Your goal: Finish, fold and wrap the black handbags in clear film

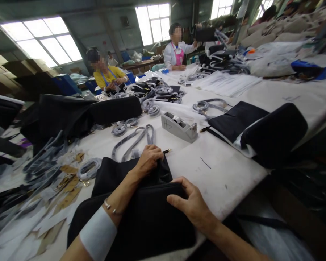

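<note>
Bag [152,221] lying at the table's [220,174] near edge; probably handling light, its front panel seeming fairly stiff, the upper cloth [111,174] folding softly; padded rim likely offering the surest hold; left hand [150,158] gripping bunched upper cloth, fingers curling over; right hand [191,203] pinching the rim's right corner between thumb and fingers; bag showing matt black, round-cornered.

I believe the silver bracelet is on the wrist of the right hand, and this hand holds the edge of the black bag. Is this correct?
Not quite: the head view shows the silver bracelet on the wrist of the left hand. The right hand does hold the edge of the black bag.
</note>
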A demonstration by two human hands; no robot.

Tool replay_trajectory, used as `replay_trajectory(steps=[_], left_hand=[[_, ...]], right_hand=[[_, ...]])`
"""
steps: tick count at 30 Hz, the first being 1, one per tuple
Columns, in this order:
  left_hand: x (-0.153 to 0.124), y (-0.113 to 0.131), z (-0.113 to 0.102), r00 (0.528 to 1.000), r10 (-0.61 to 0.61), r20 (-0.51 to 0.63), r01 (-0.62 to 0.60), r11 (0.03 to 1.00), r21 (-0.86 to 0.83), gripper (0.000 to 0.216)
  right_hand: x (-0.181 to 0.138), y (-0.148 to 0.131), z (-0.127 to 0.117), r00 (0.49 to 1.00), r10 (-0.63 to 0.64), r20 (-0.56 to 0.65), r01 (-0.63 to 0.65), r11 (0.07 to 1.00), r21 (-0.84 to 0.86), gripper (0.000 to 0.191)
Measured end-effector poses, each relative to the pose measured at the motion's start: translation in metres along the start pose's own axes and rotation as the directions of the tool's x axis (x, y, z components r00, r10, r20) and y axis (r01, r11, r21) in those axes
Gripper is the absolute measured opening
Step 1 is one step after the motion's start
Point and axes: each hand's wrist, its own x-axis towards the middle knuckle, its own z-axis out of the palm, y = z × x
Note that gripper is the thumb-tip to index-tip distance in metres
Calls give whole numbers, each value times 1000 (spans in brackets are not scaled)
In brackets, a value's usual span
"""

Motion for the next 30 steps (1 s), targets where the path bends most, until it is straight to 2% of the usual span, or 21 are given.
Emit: replay_trajectory(steps=[2,3,6,11,13,16,18,20,22,25,30], left_hand=[[4,-4,1,990,-134,-32,133,991,-19,31],[7,-4,2,986,-164,-29,163,986,-20,32],[20,-3,7,988,-151,19,150,989,17,31],[35,0,11,986,-141,89,132,986,98,26],[36,0,10,984,-156,87,148,985,93,25],[34,2,8,982,-171,76,166,984,72,26],[33,3,6,983,-168,71,164,985,57,26],[32,4,6,985,-162,59,159,986,45,28],[31,4,6,987,-157,31,156,987,49,28],[31,3,9,989,-147,7,146,987,73,26],[35,3,10,990,-142,14,140,985,99,27]], right_hand=[[-5,0,0,998,-67,-21,64,991,-121,28],[-7,0,0,994,-105,-26,98,978,-184,26],[-14,2,-3,981,-191,-26,175,941,-290,23],[-22,6,-7,977,-213,-4,204,939,-276,23],[-23,3,-8,990,-144,14,144,970,-194,23],[-17,-10,-8,999,23,46,-25,999,48,32],[-6,-20,-8,987,128,101,-146,968,204,43],[11,-28,-10,963,223,151,-256,931,260,49],[31,-32,-13,938,309,157,-337,921,197,52],[61,-37,-16,890,431,150,-430,902,-40,57],[92,-56,-9,813,563,150,-452,772,-447,58]])
